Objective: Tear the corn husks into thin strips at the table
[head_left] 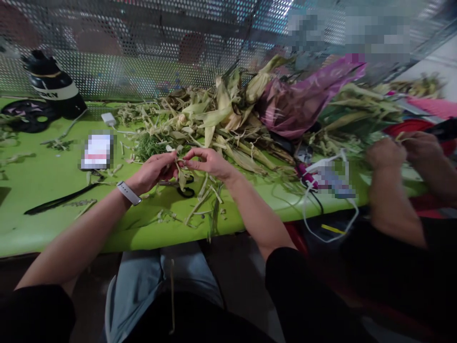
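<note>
My left hand [154,170], with a pale watch at the wrist, and my right hand [208,161] meet above the green table [43,176]. Both pinch a thin strip of dried corn husk [180,175] that hangs down between the fingertips. Black-handled scissors [185,189] lie on the table just beneath my hands. A big heap of dried corn husks [217,116] lies right behind them.
A purple plastic bag [303,102] rests on the husk heap. A phone [97,151], a white charger [108,119] and a long dark strip [60,200] lie at left. White cables [330,209] hang off the table edge. Another person's hands [396,152] work at right. Perforated metal screen behind.
</note>
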A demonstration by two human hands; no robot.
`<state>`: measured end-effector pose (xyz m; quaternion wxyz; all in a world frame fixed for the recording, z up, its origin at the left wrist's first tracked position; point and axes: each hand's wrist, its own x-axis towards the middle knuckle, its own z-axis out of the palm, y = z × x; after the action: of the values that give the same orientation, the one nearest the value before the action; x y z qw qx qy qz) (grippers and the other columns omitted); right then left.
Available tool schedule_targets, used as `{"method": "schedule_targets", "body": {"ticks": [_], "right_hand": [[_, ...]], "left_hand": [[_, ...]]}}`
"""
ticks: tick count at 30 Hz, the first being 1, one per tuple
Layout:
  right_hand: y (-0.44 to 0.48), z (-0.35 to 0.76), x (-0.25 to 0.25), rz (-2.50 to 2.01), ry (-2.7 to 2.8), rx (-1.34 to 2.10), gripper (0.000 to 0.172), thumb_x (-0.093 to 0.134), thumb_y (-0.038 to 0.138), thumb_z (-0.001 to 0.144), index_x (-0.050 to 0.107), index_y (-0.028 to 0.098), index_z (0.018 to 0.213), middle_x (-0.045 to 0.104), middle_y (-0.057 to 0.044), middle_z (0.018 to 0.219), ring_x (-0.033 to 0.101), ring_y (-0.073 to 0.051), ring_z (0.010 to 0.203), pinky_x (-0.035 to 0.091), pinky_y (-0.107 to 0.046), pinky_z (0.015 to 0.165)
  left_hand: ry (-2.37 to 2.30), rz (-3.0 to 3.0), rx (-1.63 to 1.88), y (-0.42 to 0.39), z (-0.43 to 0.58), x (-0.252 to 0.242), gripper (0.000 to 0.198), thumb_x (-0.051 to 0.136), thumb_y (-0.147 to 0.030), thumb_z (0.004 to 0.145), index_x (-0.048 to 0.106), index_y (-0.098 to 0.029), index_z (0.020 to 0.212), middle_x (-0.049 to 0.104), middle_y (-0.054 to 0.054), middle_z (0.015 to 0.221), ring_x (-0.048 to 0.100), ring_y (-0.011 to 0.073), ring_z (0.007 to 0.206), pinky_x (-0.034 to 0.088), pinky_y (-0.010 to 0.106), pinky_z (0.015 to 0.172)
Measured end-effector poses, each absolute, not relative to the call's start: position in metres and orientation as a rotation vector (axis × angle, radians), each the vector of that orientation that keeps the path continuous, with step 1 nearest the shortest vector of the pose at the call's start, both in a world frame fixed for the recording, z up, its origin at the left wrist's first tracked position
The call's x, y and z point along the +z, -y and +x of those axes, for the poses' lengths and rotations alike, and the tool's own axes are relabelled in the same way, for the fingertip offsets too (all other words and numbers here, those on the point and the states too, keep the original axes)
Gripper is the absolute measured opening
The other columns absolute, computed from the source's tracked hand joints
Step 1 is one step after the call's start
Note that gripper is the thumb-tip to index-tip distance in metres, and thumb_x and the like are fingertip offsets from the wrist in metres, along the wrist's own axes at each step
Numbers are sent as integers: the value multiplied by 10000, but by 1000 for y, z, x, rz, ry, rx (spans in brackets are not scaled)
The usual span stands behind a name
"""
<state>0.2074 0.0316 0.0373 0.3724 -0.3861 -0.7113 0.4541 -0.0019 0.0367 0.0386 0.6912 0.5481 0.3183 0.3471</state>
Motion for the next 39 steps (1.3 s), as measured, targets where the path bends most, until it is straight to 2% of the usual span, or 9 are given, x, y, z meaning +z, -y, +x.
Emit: {"method": "schedule_targets", "body": {"ticks": [4, 8, 12, 16, 20, 26, 34, 36, 39], "right_hand": [[-39, 207, 29, -986, 1816, 1050, 474, 666, 639, 785, 644, 170, 843, 646, -18, 819, 579, -149, 790, 466, -292, 785], [-47, 214, 29, -1100, 1787, 513, 485, 581, 677, 831, 599, 192, 808, 617, -36, 831, 568, -182, 841, 453, -336, 847], [-38, 215, 35, -1147, 1598, 216, 465, 457, 651, 916, 562, 219, 779, 594, -31, 798, 564, -184, 811, 456, -334, 826], [-20, 199, 36, -1077, 1927, 293, 487, 483, 628, 918, 544, 213, 671, 576, -25, 698, 536, -171, 710, 436, -327, 725], [-16, 188, 30, -1047, 2121, 273, 461, 520, 629, 897, 599, 201, 746, 629, -50, 775, 553, -192, 773, 425, -339, 745], [-21, 190, 29, -1123, 2084, 404, 516, 382, 648, 944, 566, 205, 755, 595, -40, 774, 536, -181, 776, 421, -321, 745], [-25, 181, 22, -1105, 1695, 1128, 581, 564, 767, 771, 563, 189, 716, 633, -7, 661, 591, -145, 643, 475, -295, 673], [-27, 180, 21, -1101, 1541, 1230, 568, 639, 755, 715, 562, 195, 766, 614, 13, 606, 582, -135, 571, 478, -289, 615], [-29, 181, 20, -1133, 1422, 1216, 596, 726, 695, 676, 556, 215, 987, 579, 64, 526, 542, -128, 480, 442, -271, 523]], "left_hand": [[-726, 1311, 736, -34, -4, 40, 363, 675, -482, 841, 638, -152, 696, 572, 12, 533, 459, 73, 442, 330, 191, 427], [-666, 1419, 551, -32, -5, 41, 374, 710, -495, 816, 665, -143, 698, 576, 19, 520, 502, 85, 468, 356, 194, 448], [-723, 1257, 831, -36, -3, 37, 362, 683, -508, 839, 678, -150, 788, 623, 22, 613, 507, 75, 500, 391, 184, 479], [-704, 1086, 944, -40, -3, 34, 353, 591, -487, 907, 698, -150, 921, 664, 47, 757, 571, 94, 605, 453, 191, 545], [-654, 1009, 954, -37, -2, 34, 238, 647, -374, 884, 688, -144, 929, 639, 20, 731, 569, 82, 604, 448, 181, 548], [-617, 902, 959, -38, -3, 36, 216, 620, -350, 895, 663, -141, 927, 638, 6, 705, 575, 84, 586, 453, 190, 561], [-590, 858, 1057, -39, -2, 38, 154, 666, -284, 868, 652, -138, 914, 683, 14, 748, 623, 80, 639, 428, 178, 547], [-628, 888, 1099, -39, -3, 36, 165, 704, -281, 844, 649, -136, 900, 702, 22, 772, 641, 81, 660, 434, 175, 562], [-689, 954, 1148, -41, -3, 32, 229, 756, -324, 803, 641, -146, 887, 716, 30, 797, 644, 86, 671, 427, 176, 557]]}}
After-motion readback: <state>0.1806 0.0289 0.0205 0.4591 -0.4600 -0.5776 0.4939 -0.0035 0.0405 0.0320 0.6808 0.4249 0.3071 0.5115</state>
